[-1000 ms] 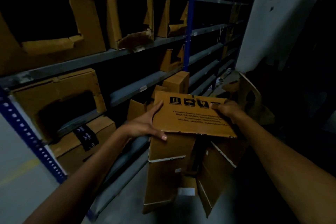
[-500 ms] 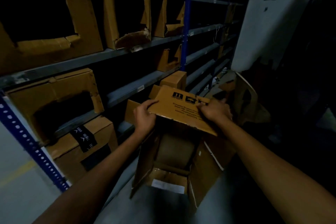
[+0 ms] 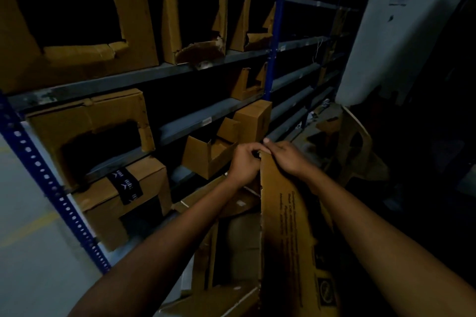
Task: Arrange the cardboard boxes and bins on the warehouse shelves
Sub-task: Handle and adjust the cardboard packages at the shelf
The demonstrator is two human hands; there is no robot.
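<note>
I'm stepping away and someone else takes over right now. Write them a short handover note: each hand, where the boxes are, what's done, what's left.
Left hand: grips the top edge of the printed cardboard box.
Right hand: grips the same edge, right beside the left.
The printed box is open and off the shelves, held in front of the shelf rack, printed panel upright.
On the rack: a small open box, a closed box just beyond it, a taped box lower left.
Done: those boxes are shelved.
Left: put the held box on a shelf; I cannot tell which slot.
</note>
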